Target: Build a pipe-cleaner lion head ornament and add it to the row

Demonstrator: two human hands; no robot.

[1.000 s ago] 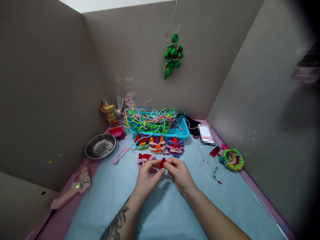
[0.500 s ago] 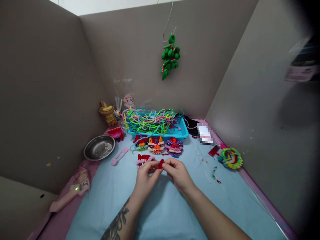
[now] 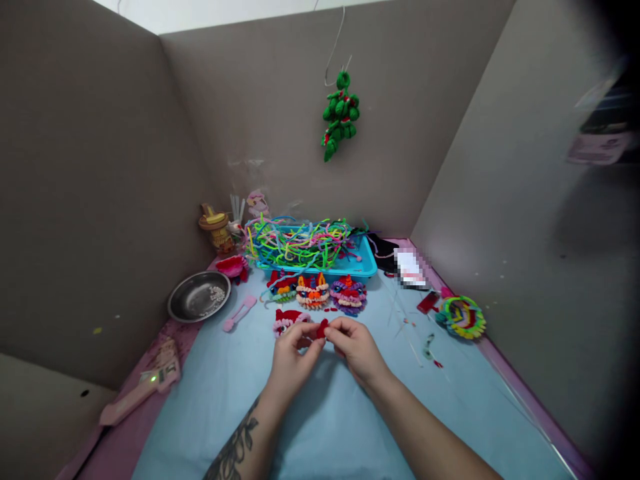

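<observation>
Between my fingertips is a small red fuzzy piece [image 3: 323, 328], seemingly bent pipe cleaner. My left hand [image 3: 296, 350] pinches its left side, and my right hand [image 3: 354, 348] pinches it from the right. Just behind my left hand lies a red and pink lion-like head [image 3: 290, 319], partly covered by my fingers. Farther back, three similar fuzzy heads stand in a row: a red, yellow and green one [image 3: 283, 288], an orange and cream one [image 3: 313, 292], and a purple and red one [image 3: 349, 294].
A blue tray [image 3: 367, 267] heaped with colourful pipe cleaners [image 3: 300, 243] stands at the back. On the left are a metal bowl [image 3: 187, 297] with white beads, a pink double-ended tool [image 3: 240, 313] and a pink glue gun [image 3: 145, 387]. A multicoloured fuzzy ring [image 3: 464, 317] lies at right.
Both hands keep the same pinch on the red fuzzy piece, almost unmoved. The whole view has shifted very slightly.
</observation>
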